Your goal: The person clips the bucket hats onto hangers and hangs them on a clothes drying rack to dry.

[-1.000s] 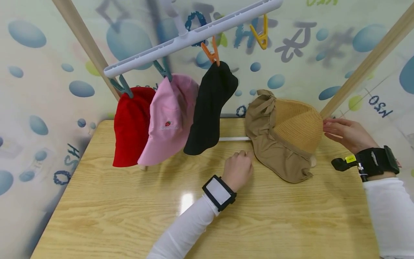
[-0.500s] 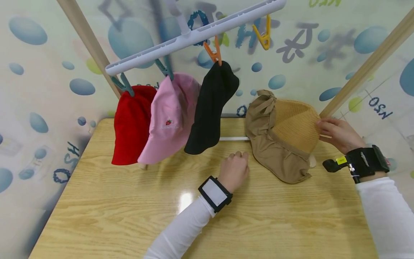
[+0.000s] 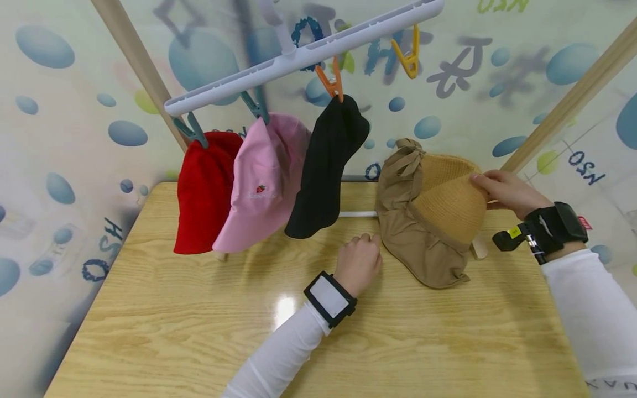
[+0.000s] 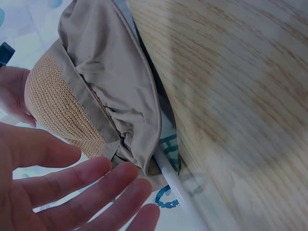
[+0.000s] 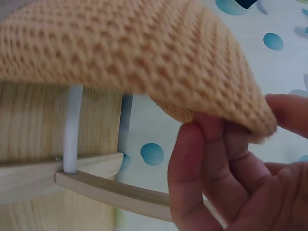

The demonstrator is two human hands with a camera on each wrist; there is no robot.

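Note:
A tan sun hat [image 3: 448, 210] with a knitted straw-like crown, a brown cloth brim and a bow is at the right, over the table's far part. My right hand [image 3: 510, 190] pinches the edge of its crown, thumb on one side and fingers beneath, as the right wrist view shows. Left of the brim, low above the table, my left hand [image 3: 357, 264] holds nothing; in the left wrist view its fingers [image 4: 82, 195] are loosely extended, apart from the hat. A red hat [image 3: 206, 193], a pink bucket hat [image 3: 266, 182] and a black hat [image 3: 325, 171] hang at the left.
Clips hold the hanging hats to a white bar [image 3: 308, 52]; an orange clip [image 3: 332, 80] bears the black one. A yellow clip [image 3: 409, 52] hangs with nothing in it. Wooden poles and a white rod [image 3: 358, 214] stand around the wooden table [image 3: 423, 337].
My right hand has come left to the tan hat and now pinches its crown, which has folded and shifted slightly left. My left hand has drawn back a little.

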